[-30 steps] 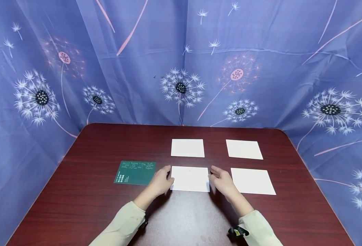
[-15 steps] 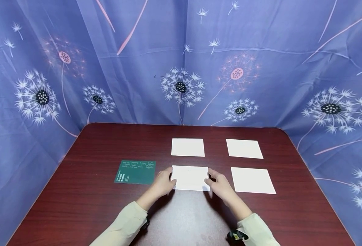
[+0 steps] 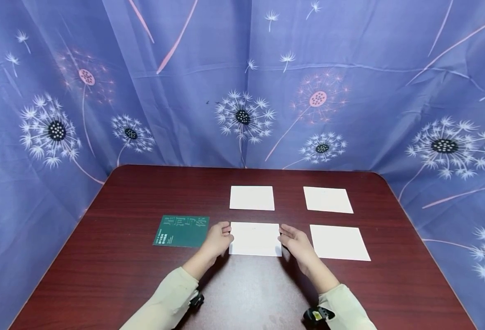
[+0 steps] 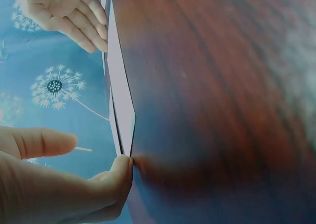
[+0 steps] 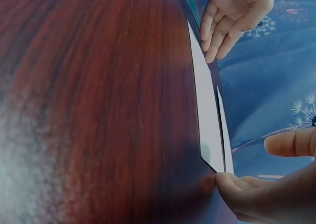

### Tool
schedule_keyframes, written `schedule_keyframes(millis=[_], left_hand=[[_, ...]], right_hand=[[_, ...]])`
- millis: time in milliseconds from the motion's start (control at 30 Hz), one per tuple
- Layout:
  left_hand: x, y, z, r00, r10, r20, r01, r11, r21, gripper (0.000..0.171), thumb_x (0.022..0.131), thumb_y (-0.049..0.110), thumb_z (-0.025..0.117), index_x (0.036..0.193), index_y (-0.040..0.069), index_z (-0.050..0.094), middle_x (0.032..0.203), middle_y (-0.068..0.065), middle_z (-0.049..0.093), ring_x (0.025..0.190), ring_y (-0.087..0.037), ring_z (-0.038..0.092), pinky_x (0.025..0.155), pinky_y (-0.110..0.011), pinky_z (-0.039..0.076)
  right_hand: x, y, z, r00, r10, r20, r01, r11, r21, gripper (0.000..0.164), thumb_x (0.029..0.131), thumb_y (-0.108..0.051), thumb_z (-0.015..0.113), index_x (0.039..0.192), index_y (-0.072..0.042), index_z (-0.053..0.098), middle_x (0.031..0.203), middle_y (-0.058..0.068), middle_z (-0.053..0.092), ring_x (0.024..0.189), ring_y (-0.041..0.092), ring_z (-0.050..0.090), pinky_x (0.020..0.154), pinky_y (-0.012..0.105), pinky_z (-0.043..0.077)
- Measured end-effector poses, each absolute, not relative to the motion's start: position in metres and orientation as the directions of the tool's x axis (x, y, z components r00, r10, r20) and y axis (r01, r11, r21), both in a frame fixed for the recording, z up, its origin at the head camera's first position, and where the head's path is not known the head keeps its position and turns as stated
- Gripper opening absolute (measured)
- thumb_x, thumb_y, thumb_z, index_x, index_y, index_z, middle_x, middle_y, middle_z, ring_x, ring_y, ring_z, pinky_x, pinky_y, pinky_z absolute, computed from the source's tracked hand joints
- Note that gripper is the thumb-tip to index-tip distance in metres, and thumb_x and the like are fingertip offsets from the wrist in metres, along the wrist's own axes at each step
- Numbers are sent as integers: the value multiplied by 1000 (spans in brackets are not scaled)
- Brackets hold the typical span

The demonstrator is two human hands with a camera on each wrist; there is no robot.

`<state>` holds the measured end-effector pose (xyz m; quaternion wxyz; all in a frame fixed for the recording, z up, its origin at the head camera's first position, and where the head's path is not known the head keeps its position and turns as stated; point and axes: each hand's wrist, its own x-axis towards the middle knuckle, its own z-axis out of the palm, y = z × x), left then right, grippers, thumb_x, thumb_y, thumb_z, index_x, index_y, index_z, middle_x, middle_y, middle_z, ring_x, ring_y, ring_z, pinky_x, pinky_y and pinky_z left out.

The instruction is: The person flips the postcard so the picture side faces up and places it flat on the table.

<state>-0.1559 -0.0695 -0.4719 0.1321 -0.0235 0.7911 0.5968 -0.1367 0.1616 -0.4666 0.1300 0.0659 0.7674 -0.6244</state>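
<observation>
Shifted slightly outward since half a second ago, my left hand and right hand are loosely extended, thumbs free, fingertips touching the white card at its nine and three o'clock ends. It's on the bench, green card at nine o'clock.

Pale glare on the near tabletop, white cards nearly washed out, dimmer, softer wrist views
</observation>
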Motion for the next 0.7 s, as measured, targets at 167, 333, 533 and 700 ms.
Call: schedule_keyframes(millis=[167,333,533,700], left_hand=[[-159,-71,-471,-956,97,-278,-247,246,937,52,84,-5,48,132,-20,38,127,-34,50,120,-44,49,98,-47,45],[-160,-70,-471,-965,60,-256,-236,231,944,51,81,-6,48,130,-20,41,124,-32,53,116,-41,52,92,-41,48],[-161,-71,-473,-967,25,-252,-242,201,949,49,83,-7,49,131,-18,43,123,-31,55,113,-39,55,82,-33,50],[-161,-71,-473,-969,-1,-246,-243,167,955,48,84,-9,48,131,-18,43,122,-31,54,113,-39,54,92,-41,49]], right_hand=[[-139,161,-469,-958,-38,-283,274,155,-949,52,93,0,46,140,16,31,141,33,40,131,43,40,107,47,36],[-142,160,-470,-958,-20,-285,281,105,-954,52,93,1,46,140,16,30,142,33,39,131,42,40,107,47,36],[-143,159,-469,-955,-17,-296,294,69,-953,52,93,2,46,141,15,30,141,33,39,130,43,40,105,48,38],[-142,157,-470,-958,-16,-287,286,55,-957,52,94,3,45,141,15,29,140,33,40,129,43,42,105,47,39]])
